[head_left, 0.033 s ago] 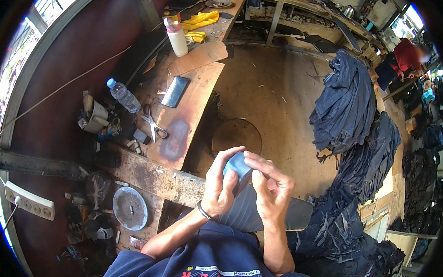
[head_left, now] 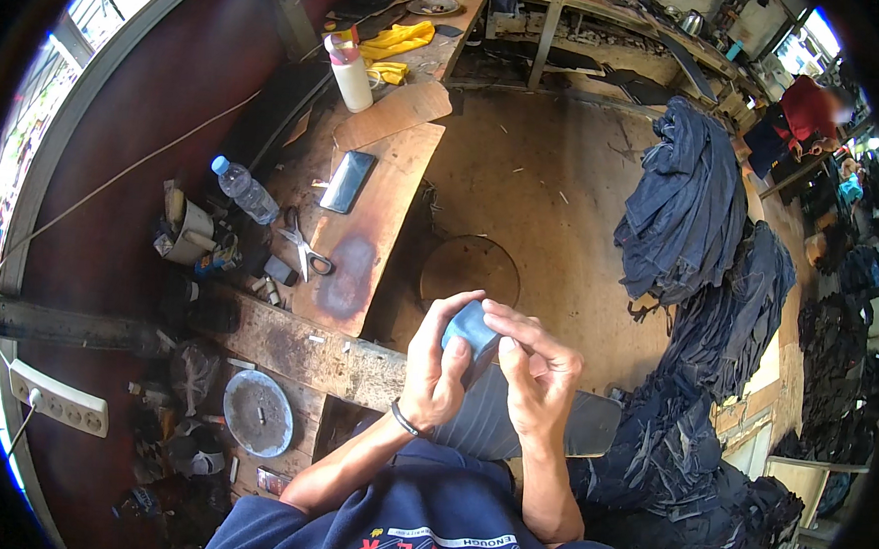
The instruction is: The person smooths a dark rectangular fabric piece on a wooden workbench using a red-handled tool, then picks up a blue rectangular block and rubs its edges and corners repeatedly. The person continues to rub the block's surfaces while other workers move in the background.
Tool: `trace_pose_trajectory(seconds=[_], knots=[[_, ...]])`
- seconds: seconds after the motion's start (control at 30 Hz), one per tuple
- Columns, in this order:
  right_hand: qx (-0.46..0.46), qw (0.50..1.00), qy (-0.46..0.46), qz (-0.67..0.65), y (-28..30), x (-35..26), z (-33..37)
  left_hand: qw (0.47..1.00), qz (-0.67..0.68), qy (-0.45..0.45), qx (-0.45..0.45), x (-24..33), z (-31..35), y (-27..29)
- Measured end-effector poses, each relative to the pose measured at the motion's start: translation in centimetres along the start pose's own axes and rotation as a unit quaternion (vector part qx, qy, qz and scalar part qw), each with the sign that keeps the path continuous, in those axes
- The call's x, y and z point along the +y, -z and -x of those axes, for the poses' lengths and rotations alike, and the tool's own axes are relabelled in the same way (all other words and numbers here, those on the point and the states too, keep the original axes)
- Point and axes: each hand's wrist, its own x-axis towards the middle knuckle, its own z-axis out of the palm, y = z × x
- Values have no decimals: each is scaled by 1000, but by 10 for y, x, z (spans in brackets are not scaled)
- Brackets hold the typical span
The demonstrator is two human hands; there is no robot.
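A small pale-blue piece with a smooth face (head_left: 470, 328) is held up in front of my chest; its kind is not clear. My left hand (head_left: 435, 359) grips it from the left, thumb on its near face and fingers behind. At its right edge, the bent fingers and thumb of my right hand (head_left: 539, 369) close on it. Part of the piece is hidden by the fingers. Beneath both hands lies a dark grey panel with pale streaks (head_left: 591, 422), partly covered by my wrists.
To the left, a worktop (head_left: 402, 233) carries a phone (head_left: 348, 182), scissors (head_left: 307, 246), a clear bottle (head_left: 246, 193) and a white bottle (head_left: 349, 76). Nearer is a round grey dish (head_left: 258, 414). Dark denim (head_left: 687, 203) is heaped at right. A person in red (head_left: 808, 107) stands far right.
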Motion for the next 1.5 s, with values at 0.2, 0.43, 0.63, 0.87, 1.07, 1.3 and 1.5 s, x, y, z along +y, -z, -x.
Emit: trace_pose_trajectory(seconds=[0.2, 0.43, 0.63, 0.87, 1.07, 1.3, 1.5], knots=[[6, 999, 2, -37, -1, 5, -5, 1000, 10, -16, -1, -5, -6, 1], [6, 1000, -3, -21, -3, 3, -5, 1000, -7, -23, 1, -3, -5, 0], [2, 1000, 8, -8, -7, 6, -8, 1000, -2, -26, 14, -4, -6, 3], [7, 999, -8, -38, -8, 8, -6, 999, -25, -41, 25, -6, -8, 5], [-6, 1000, -1, -14, -8, 6, -8, 999, -28, -37, 19, -5, -9, 8], [-29, 999, 18, 16, -7, 8, -12, 998, -42, -44, 23, -9, -8, 11], [-21, 1000, 4, -1, -10, 11, -9, 997, -51, -45, 24, -11, -6, 13]])
